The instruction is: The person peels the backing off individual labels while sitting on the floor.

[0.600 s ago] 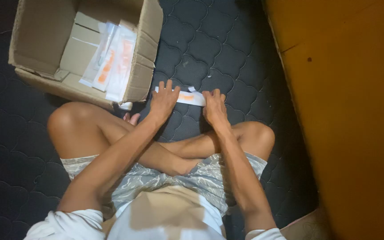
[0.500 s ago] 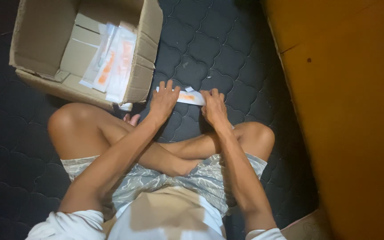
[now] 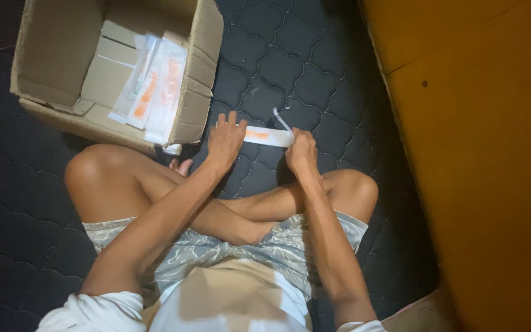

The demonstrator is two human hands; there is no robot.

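Note:
I sit cross-legged on a dark quilted mattress (image 3: 290, 55). A long white packet with an orange patch (image 3: 264, 135) lies flat on it in front of my knees. My left hand (image 3: 225, 140) presses down on the packet's left end, fingers spread. My right hand (image 3: 301, 150) pinches the packet's right end, where a thin strip curls up. To the left stands an open cardboard box (image 3: 201, 74) holding several similar white and orange packets (image 3: 152, 89) stacked on end.
An orange wooden panel (image 3: 480, 141) runs along the whole right side, close to my right knee. A corner of another cardboard piece (image 3: 422, 313) shows at the bottom right. The box's flap nearly touches my left knee.
Both hands stay on the packet. A thin strip at its right end now curls upward from the packet.

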